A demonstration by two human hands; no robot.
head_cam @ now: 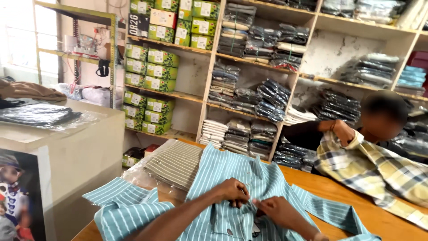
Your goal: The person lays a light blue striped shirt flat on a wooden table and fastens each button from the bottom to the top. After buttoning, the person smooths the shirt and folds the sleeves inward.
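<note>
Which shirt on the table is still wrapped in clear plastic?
The grey striped folded shirt, lying behind the blue-and-white striped shirt. The blue one lies unwrapped; the yellow checked shirt is in another person's hands.

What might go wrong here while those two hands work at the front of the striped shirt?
The left hand and right hand pinch the blue striped shirt at its button line; a button might end up in the wrong hole. One sleeve hangs past the table edge and may drag the shirt off. The bagged shirt beside it may get shoved.

Blue white-striped shirt (240,178): soft matt woven cloth
Brown table (383,218): smooth wood, slight sheen
Clear bag over grey striped shirt (174,163): glossy plastic
Green boxes (156,58): matt cardboard
</note>
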